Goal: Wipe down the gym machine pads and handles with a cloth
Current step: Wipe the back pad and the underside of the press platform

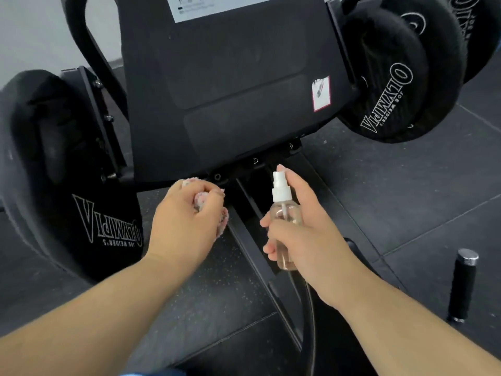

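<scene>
Left hand [187,221] clenches balled cloth [201,201] at pad [230,90] bottom edge. Right hand [306,232] wraps bottle [285,213], cap end toward pad. Open floor [406,199] right.

Dark speckled rubber floor tiles [379,199] underfoot, the machine's black base rail [250,240] running across them, a chrome-capped black grip [462,286] at right.

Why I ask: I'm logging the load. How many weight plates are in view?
3: one weight plate at lower left, one at upper right, another behind it at the top-right edge. More may be hidden.
</scene>
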Demonstrator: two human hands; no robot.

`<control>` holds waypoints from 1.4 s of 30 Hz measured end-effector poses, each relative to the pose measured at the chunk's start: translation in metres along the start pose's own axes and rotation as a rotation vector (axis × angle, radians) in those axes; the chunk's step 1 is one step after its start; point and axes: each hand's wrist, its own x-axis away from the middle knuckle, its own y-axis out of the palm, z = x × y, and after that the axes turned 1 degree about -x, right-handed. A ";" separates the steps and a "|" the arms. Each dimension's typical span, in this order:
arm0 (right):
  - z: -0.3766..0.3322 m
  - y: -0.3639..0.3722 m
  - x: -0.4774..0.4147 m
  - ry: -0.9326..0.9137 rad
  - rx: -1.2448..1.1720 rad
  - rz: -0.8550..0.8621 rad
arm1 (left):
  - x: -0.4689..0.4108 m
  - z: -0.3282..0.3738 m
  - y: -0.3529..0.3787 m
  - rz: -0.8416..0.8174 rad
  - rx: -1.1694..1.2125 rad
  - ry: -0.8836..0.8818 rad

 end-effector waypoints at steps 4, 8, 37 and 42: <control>0.000 -0.014 -0.018 -0.007 0.030 -0.052 | -0.016 0.002 0.006 0.042 -0.001 -0.024; -0.006 -0.025 -0.034 -0.006 0.068 -0.102 | -0.032 0.005 0.008 0.099 0.039 -0.022; -0.118 0.037 -0.225 -0.444 0.586 0.281 | -0.221 0.034 -0.023 0.266 -0.381 0.879; -0.125 0.030 -0.246 -0.228 0.331 0.413 | -0.267 0.031 -0.016 0.241 -0.609 1.138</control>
